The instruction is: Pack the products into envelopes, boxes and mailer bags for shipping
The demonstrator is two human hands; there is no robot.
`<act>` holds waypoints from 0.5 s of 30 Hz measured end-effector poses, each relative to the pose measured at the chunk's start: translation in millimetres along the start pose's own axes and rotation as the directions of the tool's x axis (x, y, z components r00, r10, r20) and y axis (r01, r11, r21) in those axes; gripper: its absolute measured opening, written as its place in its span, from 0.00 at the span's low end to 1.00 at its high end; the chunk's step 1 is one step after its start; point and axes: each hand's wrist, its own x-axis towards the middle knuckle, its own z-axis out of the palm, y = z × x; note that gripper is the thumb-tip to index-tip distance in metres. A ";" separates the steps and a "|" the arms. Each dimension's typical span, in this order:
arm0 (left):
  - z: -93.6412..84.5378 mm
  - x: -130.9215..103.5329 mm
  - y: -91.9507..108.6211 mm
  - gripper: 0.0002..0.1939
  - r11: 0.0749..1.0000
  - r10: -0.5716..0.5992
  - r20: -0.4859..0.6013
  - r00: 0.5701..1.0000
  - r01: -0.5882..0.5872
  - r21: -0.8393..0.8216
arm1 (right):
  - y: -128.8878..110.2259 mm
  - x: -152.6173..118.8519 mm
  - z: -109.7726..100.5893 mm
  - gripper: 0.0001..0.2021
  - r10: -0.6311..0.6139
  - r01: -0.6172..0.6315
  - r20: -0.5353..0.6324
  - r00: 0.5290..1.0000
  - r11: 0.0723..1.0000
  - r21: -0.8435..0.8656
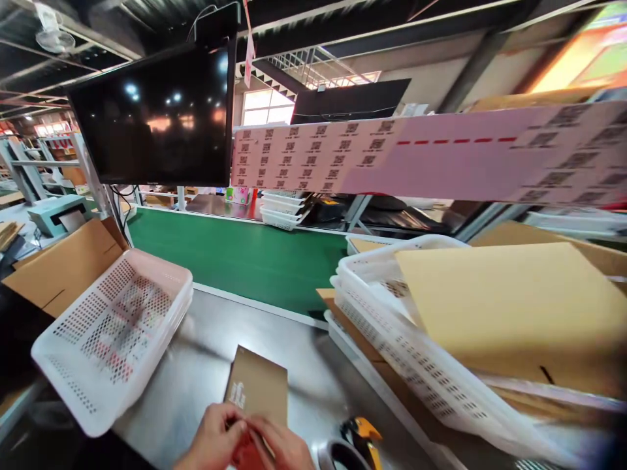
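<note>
My left hand (218, 436) and my right hand (284, 449) meet at the bottom centre, fingers closed and thumbs close together. Both grip a flat red piece (246, 454), whose kind I cannot make out; its lower part runs out of the frame. Just beyond the fingers, a flat brown cardboard box (262, 385) with white print lies on the metal table (210, 339). The hands overlap its near edge, and whether the red piece joins the box is hidden. Right of my right hand are a grey tape roll (343, 452) and a yellow-and-black tool (365, 436), probably a tape dispenser.
White perforated baskets (183, 294) stand stacked at the left. More white baskets (392, 336) at the right carry cardboard (519, 300). A green conveyor belt (235, 251) crosses behind the table. Above it hang a dark monitor (157, 124) and a pink code strip (441, 156).
</note>
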 end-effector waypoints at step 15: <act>-8.5 -14.8 18.1 0.34 0.938 -0.218 0.225 0.950 0.268 -0.219 | -17.2 -9.6 6.5 0.08 0.178 -0.177 0.087 0.980 0.984 -0.023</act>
